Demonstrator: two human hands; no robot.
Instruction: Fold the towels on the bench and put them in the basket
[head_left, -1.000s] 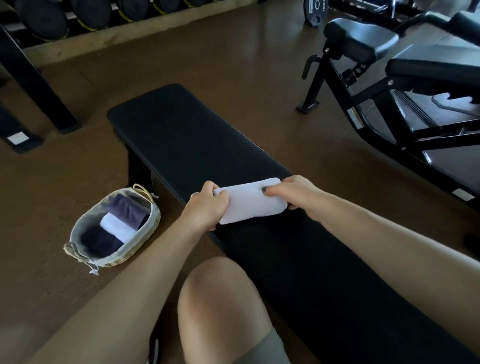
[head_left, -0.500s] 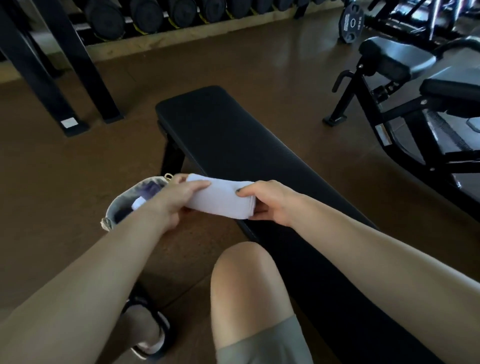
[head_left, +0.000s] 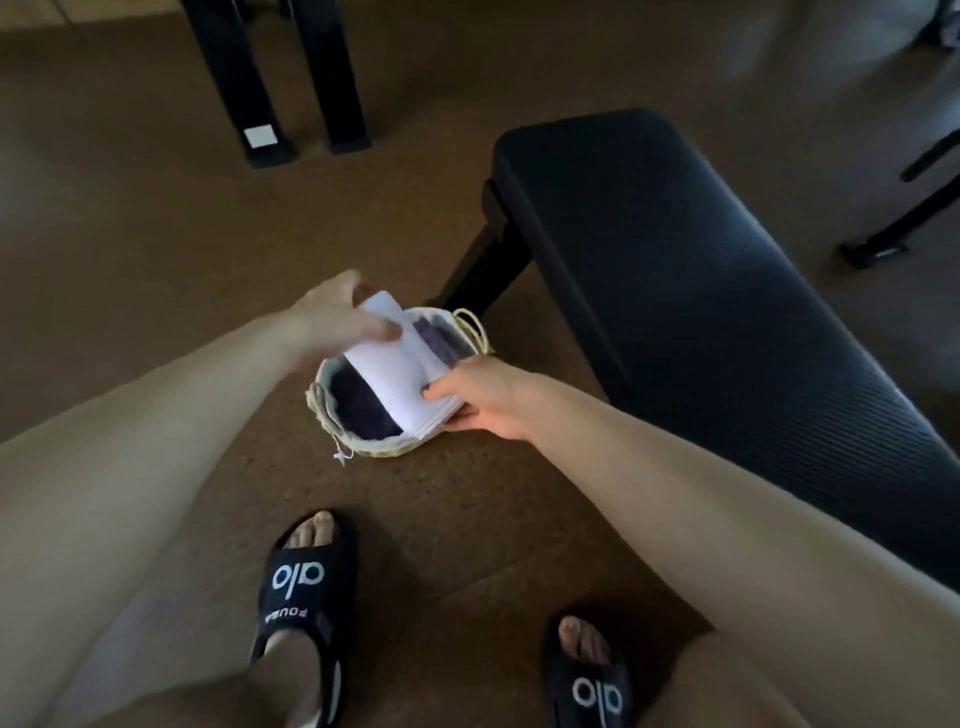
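Gym floor now, not the counter (head_left: 727, 291): white towel (head_left: 395, 374), pinched between left hand (head_left: 337, 312) and right hand (head_left: 483, 400), has reached the basket (head_left: 374, 448) below, so nearly done.

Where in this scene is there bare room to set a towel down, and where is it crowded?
Free: the bench top shows bare along its visible length, and the floor between basket and sandals. Crowded: the basket, already holding dark towels, with the white towel held over it by the left hand and right hand.

Bench leg (head_left: 485, 270) crowds basket (head_left: 324, 376); floor (head_left: 156, 234) open left.
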